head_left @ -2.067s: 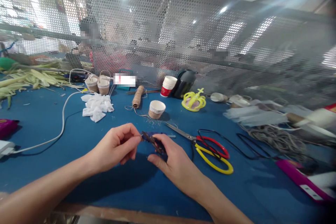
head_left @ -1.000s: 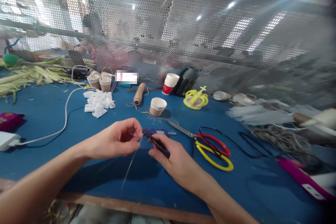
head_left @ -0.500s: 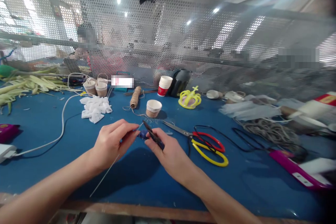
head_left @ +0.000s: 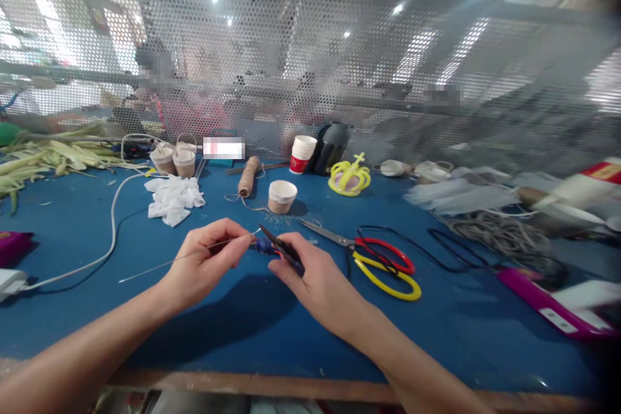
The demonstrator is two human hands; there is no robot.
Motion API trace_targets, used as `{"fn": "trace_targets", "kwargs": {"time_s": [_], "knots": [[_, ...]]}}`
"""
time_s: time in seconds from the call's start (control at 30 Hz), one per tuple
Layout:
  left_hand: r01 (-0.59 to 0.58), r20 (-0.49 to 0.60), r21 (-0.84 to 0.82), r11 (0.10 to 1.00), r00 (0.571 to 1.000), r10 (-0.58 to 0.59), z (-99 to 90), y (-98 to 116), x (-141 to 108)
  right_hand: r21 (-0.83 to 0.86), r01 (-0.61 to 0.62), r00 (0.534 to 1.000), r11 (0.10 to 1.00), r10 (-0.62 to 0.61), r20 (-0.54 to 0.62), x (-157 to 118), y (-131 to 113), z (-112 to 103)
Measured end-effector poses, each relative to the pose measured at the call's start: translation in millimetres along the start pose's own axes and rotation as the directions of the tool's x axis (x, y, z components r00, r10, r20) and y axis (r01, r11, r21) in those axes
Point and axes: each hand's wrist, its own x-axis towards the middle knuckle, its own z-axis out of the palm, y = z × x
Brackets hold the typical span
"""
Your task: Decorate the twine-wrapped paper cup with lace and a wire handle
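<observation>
Between its thumb and fingers my left hand point(head_left: 206, 262) pinches a thin wire point(head_left: 150, 270), whose long end trails down to the left. My right hand point(head_left: 310, 265) is closed around dark pliers point(head_left: 281, 246); their tips are at the wire's short end, and whether they touch it is too small to tell. A blue object point(head_left: 264, 246) lies behind the hands, partly hidden. Beyond them stands a small cup point(head_left: 282, 196) wrapped in brown twine. Large scissors point(head_left: 383, 262) with red and yellow handles lie right of my right hand.
Twine roll point(head_left: 249, 176), white cloth pieces point(head_left: 174, 198), paper cups point(head_left: 303, 154), a black jug point(head_left: 332, 147) and a yellow crown point(head_left: 349, 178) stand or lie farther back. A white cable point(head_left: 115, 223) runs at left. Grey cord point(head_left: 499, 236) and a magenta tool point(head_left: 543, 304) are at right.
The wire's long end has swung up and left, from pointing steeply down to nearly level. My left hand has turned, its thumb now showing on top. The view has shifted slightly.
</observation>
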Motion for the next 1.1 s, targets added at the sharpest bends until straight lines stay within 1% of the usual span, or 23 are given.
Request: {"fn": "trace_targets", "kwargs": {"time_s": [0.07,0.13,0.3,0.37,0.5,0.6,0.73,0.83,0.93,1.0,1.07,1.1], "knots": [[-0.035,0.011,0.042,0.998,0.999,0.035,-1.2,-0.6,-0.7,0.002,-0.004,1.000,1.000,0.004,0.020,-1.0,-0.5,-0.8],[-0.048,0.031,0.049,0.998,0.998,0.046,-1.1,-0.4,-1.0,0.000,0.000,0.999,1.000,0.000,0.044,-1.7,-0.9,-1.1],[-0.016,0.080,-0.058,0.998,0.997,0.021,1.4,-0.4,-0.3,-0.011,0.004,0.998,1.000,-0.004,0.062,-2.2,-2.5,-0.9],[-0.014,0.087,-0.075,0.997,0.996,0.021,1.3,-1.0,0.1,-0.004,0.005,0.998,1.000,-0.005,0.064,-2.4,-3.2,-1.3],[-0.039,0.076,-0.019,0.999,0.996,0.040,-0.7,-1.8,0.1,0.048,-0.007,0.996,0.999,0.003,0.087,-2.9,-3.8,-2.8],[-0.060,0.059,0.039,0.997,0.997,0.058,-1.8,-1.5,-0.9,0.084,-0.029,0.997,0.996,0.022,0.079,-3.0,-3.7,-3.9],[-0.061,0.047,0.086,0.994,0.997,0.057,-1.7,-0.5,-2.2,0.079,-0.034,0.996,0.996,0.027,0.089,-2.5,-3.5,-3.7],[-0.049,0.054,0.085,0.995,0.998,0.044,-1.1,0.3,-2.1,0.061,-0.027,0.996,0.998,0.022,0.089,-1.9,-3.0,-2.6],[-0.012,0.059,0.037,0.999,0.998,0.010,-0.3,-0.1,-1.7,0.042,-0.025,0.997,0.999,0.022,0.072,-1.7,-2.4,-1.1],[0.028,0.063,-0.035,0.999,0.998,-0.026,0.4,-1.3,-1.5,0.018,-0.017,0.998,1.000,0.016,0.053,-1.7,-1.5,0.2],[0.103,0.090,-0.163,0.981,0.992,-0.089,1.5,-2.7,-0.9,-0.018,0.002,1.000,1.000,-0.001,0.028,-1.4,0.4,1.8],[0.155,0.117,-0.252,0.955,0.985,-0.129,2.3,-3.2,-0.5,-0.040,0.017,1.000,0.999,-0.016,0.013,-1.1,2.0,2.7]]}}
